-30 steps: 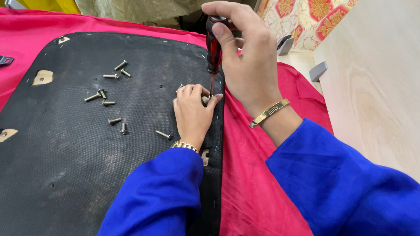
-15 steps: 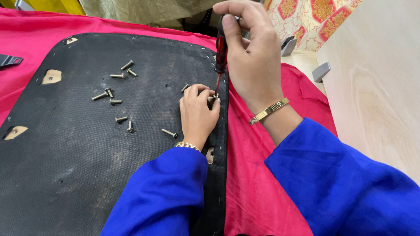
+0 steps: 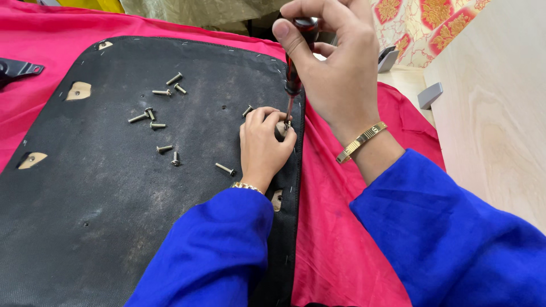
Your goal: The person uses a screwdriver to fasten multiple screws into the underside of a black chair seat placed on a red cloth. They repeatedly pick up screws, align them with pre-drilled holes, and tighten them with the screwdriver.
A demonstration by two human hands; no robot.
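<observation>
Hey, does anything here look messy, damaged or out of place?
Loose screws lie scattered at odd angles across the black panel, which looks scuffed and dusty. Otherwise the right hand holds a screwdriver upright at the left hand.

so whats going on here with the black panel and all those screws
A person in blue sleeves works at the right edge of a black fabric-covered panel lying on pink cloth. The right hand holds a dark-handled screwdriver upright, tip down at the edge. The left hand rests on the panel with fingertips at the tip. Loose screws lie scattered on the panel.
</observation>
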